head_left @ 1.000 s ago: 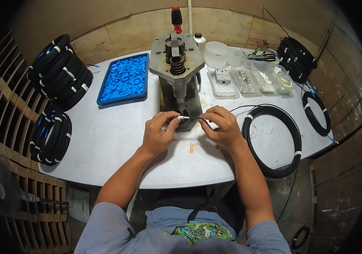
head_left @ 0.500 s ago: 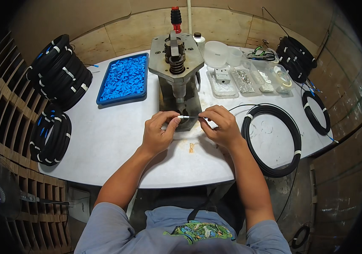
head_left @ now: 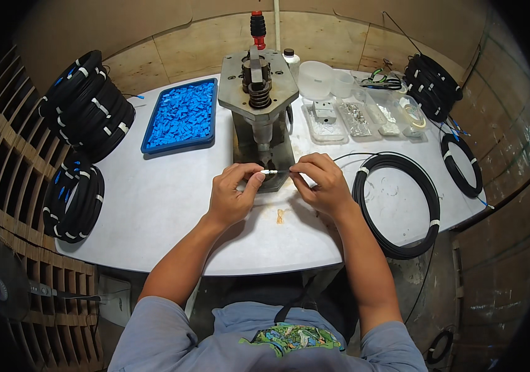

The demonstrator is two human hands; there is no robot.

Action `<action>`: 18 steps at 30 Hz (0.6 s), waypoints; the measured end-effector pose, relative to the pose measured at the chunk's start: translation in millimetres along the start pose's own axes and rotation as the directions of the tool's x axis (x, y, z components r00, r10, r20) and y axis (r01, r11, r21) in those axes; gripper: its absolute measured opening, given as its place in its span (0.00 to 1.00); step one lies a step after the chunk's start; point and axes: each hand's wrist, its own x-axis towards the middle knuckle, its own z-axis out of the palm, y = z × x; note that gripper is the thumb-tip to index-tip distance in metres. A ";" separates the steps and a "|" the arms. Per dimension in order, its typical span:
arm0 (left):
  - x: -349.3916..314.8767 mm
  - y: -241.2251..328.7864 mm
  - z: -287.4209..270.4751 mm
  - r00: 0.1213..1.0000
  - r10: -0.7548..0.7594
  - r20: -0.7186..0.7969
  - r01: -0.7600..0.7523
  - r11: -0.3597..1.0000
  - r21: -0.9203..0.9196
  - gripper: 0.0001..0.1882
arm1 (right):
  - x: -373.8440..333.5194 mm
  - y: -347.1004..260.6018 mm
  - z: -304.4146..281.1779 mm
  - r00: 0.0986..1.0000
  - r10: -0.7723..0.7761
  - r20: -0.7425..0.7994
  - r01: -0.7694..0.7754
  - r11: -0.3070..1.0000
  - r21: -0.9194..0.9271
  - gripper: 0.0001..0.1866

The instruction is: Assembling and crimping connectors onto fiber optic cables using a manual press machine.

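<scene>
Both our hands meet before the press: left hand pinches a small white connector tip, right hand pinches its thin black cable. Tugging unevenly could, we judge, slip it short of the hand press.

White table, rounded front edge. On it: blue tray of small blue parts at back left, metal press at back centre, white bowl and clear trays of small parts to its right. Black cable coils: a stack at far left, another stack at back right, one large loose coil at right. Small tan scrap near the front.
</scene>
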 end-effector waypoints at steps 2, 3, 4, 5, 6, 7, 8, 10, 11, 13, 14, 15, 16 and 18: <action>0.0 -0.3 -0.2 1.000 -0.001 0.000 0.001 1.000 0.002 0.06 | -0.3 0.4 0.1 1.000 -0.002 0.003 0.002 1.000 0.004 0.09; -0.1 -0.6 -0.4 1.000 0.003 -0.001 -0.003 1.000 0.004 0.06 | -0.1 0.5 0.3 1.000 -0.003 0.003 0.003 1.000 0.004 0.09; -0.2 -0.8 -0.6 1.000 0.007 -0.003 -0.007 1.000 0.006 0.06 | 0.1 0.6 0.5 1.000 -0.008 0.006 0.008 1.000 0.001 0.09; -0.2 -0.9 -0.4 1.000 0.008 -0.004 -0.008 1.000 0.006 0.06 | 0.2 0.6 0.2 1.000 -0.012 0.009 0.012 1.000 -0.002 0.09; -0.1 -0.9 -0.2 1.000 0.006 -0.006 -0.006 1.000 0.003 0.06 | 0.2 0.7 0.1 1.000 -0.013 0.009 0.013 1.000 -0.003 0.09; -0.1 -0.8 0.1 1.000 0.003 -0.007 -0.003 1.000 0.001 0.06 | 0.1 0.9 0.1 1.000 -0.019 0.012 0.019 1.000 -0.007 0.09; -0.2 -0.6 0.1 1.000 0.003 -0.008 -0.003 1.000 0.001 0.06 | 0.1 1.0 0.3 1.000 -0.025 0.015 0.025 1.000 -0.010 0.10; -0.3 -0.2 0.1 1.000 -0.007 -0.007 0.007 1.000 -0.008 0.06 | 0.0 1.1 0.5 1.000 -0.025 0.017 0.025 1.000 -0.010 0.09; -0.4 -0.2 0.0 1.000 -0.007 -0.007 0.007 1.000 -0.008 0.06 | -0.1 1.1 0.4 1.000 -0.023 0.020 0.023 1.000 -0.010 0.09; -0.2 -0.6 -0.1 1.000 -0.004 -0.006 0.003 1.000 -0.003 0.06 | -0.2 0.8 0.5 1.000 -0.019 0.018 0.019 1.000 -0.011 0.09; 0.0 -0.6 -0.3 1.000 -0.004 -0.005 0.004 1.000 -0.003 0.06 | -0.1 0.7 0.6 1.000 -0.015 0.015 0.015 1.000 -0.013 0.09; 0.2 -0.4 -0.5 1.000 0.000 -0.003 0.000 1.000 0.004 0.06 | 0.1 0.4 0.6 1.000 -0.014 0.016 0.014 1.000 -0.013 0.09; 0.3 -0.2 -0.5 1.000 0.003 0.000 -0.003 1.000 0.011 0.06 | 0.4 -0.1 0.4 1.000 -0.015 0.012 0.015 1.000 -0.018 0.09; -0.1 -0.2 -0.6 1.000 -0.004 0.002 0.004 1.000 0.007 0.06 | 1.3 -0.8 0.4 1.000 -0.016 0.008 0.016 1.000 -0.022 0.08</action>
